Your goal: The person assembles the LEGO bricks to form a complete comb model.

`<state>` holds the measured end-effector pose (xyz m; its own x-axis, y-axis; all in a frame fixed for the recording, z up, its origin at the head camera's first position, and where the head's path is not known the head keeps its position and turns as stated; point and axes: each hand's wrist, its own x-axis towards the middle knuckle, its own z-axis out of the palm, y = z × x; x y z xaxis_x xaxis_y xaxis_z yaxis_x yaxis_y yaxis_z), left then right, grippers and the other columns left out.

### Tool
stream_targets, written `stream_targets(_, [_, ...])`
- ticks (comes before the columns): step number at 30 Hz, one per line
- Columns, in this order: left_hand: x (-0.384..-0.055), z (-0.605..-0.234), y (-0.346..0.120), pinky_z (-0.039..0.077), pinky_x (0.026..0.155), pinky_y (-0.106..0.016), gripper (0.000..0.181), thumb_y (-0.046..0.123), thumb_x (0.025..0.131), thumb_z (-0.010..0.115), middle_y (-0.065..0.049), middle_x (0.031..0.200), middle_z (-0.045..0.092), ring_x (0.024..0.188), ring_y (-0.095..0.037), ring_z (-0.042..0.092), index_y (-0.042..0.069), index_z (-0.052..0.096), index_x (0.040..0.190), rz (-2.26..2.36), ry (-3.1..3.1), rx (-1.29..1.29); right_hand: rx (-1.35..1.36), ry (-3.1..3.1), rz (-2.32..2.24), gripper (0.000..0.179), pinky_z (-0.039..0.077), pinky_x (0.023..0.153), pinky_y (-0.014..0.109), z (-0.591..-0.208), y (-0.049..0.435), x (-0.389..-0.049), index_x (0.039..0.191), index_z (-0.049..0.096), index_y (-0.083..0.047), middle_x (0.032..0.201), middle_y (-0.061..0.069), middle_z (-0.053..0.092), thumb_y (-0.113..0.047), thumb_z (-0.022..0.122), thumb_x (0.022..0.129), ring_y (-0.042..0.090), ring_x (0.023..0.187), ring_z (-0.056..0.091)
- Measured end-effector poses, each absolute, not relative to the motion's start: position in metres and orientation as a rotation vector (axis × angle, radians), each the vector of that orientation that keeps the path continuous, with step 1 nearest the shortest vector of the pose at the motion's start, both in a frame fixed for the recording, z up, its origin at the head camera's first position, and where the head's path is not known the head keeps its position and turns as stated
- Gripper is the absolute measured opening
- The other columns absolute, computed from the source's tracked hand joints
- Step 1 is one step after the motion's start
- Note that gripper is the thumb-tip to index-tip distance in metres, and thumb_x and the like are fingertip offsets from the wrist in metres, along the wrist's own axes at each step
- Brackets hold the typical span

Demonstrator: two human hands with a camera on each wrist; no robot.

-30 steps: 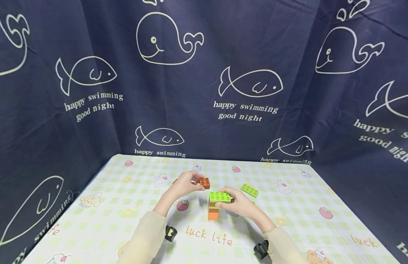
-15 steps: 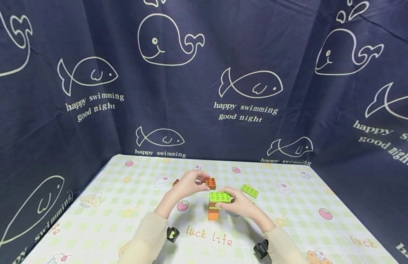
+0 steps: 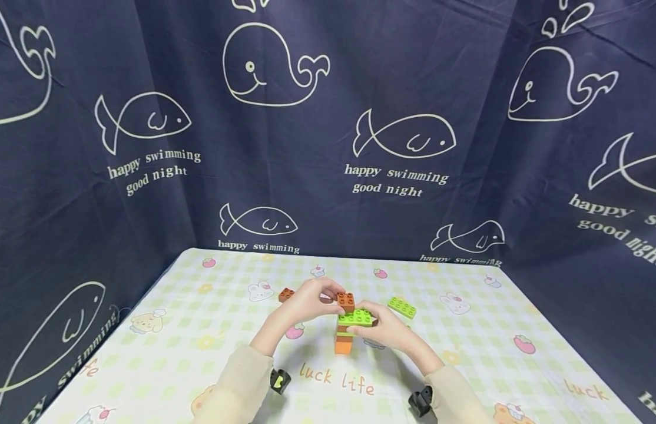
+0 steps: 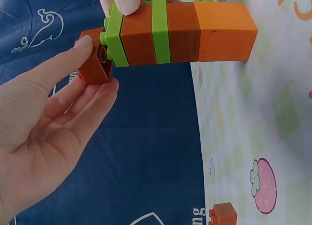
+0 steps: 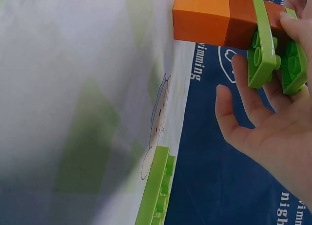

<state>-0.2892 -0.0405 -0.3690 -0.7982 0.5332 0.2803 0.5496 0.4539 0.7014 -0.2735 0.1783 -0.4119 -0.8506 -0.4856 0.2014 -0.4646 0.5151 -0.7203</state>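
My left hand (image 3: 309, 300) pinches a reddish-brown two-by-two toy brick (image 3: 346, 301) between thumb and fingers. The brick is slightly tilted in the left wrist view, right at the studs of the tower's top green brick (image 4: 115, 37). Below that green layer the tower stacks a brown brick (image 4: 137, 40), a second thin green brick (image 4: 160, 30), another brown one (image 4: 183, 32) and an orange base (image 4: 226, 31) on the table. My right hand (image 3: 385, 325) grips the tower near its top, thumb against the upper brown brick. In the right wrist view, both green layers overhang toward its palm.
A loose brown brick (image 3: 286, 294) lies on the patterned tablecloth (image 3: 317, 406) beyond the left forearm. Past the right hand lies a loose green brick (image 3: 401, 306). A dark blue curtain (image 3: 328, 176) hangs behind the table.
My left hand has moved right and slightly toward me, carrying the brown brick from beside the tower to over its top. My right hand has stayed on the tower.
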Motion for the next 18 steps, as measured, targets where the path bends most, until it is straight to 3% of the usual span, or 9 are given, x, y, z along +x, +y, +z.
stream_targets(5, [-0.288,-0.371,-0.04,0.055,0.082,-0.025,0.035,0.016,0.079,0.076,-0.007,0.104,0.067,0.096,-0.019,0.064,0.004,0.064,0.109,-1.318,-2.663,-1.005,-0.851,2.706,-1.284,0.035,0.05,0.071,0.023,-0.412,0.178,-0.274,0.114,0.062,-0.022,0.113,-0.002,0.062,-0.037,0.069,0.084,0.01,0.091,0.055])
stream_targets(12, [-0.284,-0.371,-0.039,0.053,0.079,-0.017,0.034,0.014,0.078,0.076,-0.006,0.103,0.067,0.094,-0.018,0.064,0.004,0.064,0.108,-1.371,-2.651,-1.026,-0.84,2.698,-1.291,0.034,0.05,0.073,0.024,-0.412,0.178,-0.274,0.114,0.062,-0.022,0.112,-0.002,0.063,-0.034,0.069,0.084,0.012,0.095,0.054])
stream_targets(18, [-0.282,-0.371,-0.039,0.053,0.079,-0.018,0.033,0.014,0.078,0.076,-0.006,0.103,0.067,0.095,-0.018,0.064,0.004,0.064,0.108,-1.369,-2.657,-1.036,-0.842,2.673,-1.302,0.03,0.05,0.071,0.024,-0.387,0.171,-0.254,0.114,0.062,-0.013,0.106,0.003,0.063,-0.02,0.068,0.086,0.008,0.085,0.054])
